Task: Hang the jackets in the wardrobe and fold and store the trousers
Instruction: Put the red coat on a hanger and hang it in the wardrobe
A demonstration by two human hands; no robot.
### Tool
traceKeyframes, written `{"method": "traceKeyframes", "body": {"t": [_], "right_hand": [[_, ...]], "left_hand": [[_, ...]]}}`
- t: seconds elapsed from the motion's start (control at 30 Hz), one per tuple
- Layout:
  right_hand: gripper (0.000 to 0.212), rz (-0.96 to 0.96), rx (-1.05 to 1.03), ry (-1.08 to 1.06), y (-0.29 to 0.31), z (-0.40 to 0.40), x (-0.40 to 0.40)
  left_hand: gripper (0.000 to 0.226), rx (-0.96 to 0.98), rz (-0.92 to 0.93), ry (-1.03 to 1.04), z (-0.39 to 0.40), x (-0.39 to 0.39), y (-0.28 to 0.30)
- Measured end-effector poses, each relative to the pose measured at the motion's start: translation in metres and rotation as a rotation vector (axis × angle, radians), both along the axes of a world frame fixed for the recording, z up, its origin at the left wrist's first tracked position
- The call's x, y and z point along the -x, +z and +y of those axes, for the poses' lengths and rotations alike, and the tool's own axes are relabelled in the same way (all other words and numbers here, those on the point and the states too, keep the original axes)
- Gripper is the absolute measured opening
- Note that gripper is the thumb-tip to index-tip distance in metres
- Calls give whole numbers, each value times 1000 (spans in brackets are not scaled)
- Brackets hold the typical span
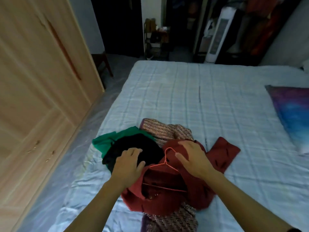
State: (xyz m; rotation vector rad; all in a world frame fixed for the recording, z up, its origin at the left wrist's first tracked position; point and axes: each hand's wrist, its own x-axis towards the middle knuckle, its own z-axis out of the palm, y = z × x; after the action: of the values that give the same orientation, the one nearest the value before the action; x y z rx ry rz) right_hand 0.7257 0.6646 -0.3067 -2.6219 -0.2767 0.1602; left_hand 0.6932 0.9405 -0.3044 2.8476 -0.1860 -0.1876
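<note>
While both hands are reaching over the pile on the bed [192,91], neither is gripping anything. The left hand [129,162] is lying flat, fingers spread, on the black garment [133,144], with its heel at the red jacket [167,198] edge. The right hand [192,156] is resting open on the jacket's upper part, fingers relaxed, thumb just beside the hanger [164,168] hook.

The hanger is lying on the jacket between the two hands, its hook pointing away from the person and its bar running crosswise below. The right hand is the nearer to the hook; the left is nearer to the hanger's left shoulder. One red sleeve is trailing out to the right.

A green garment [107,141] and a patterned cloth [160,129] are lying under and behind the pile. The wardrobe [41,81] is standing to the left, doors closed, across a narrow strip of floor. Open bed surface is lying ahead and to the right for spreading the jacket.
</note>
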Motion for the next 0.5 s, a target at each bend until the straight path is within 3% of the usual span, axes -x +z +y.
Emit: {"method": "traceKeyframes", "body": {"t": [0.23,0.4,0.5], "right_hand": [[60,78,67,-169,-62,-6,18],[60,101,82,-209,-105,-9,27],[44,135,81,-233,-131,-13,32]], "left_hand": [[49,35,147,-140,8,-37,-71],[50,-53,235,-232,4,-36,-108],[49,-78,267,-270,-2,-38,-127]]}}
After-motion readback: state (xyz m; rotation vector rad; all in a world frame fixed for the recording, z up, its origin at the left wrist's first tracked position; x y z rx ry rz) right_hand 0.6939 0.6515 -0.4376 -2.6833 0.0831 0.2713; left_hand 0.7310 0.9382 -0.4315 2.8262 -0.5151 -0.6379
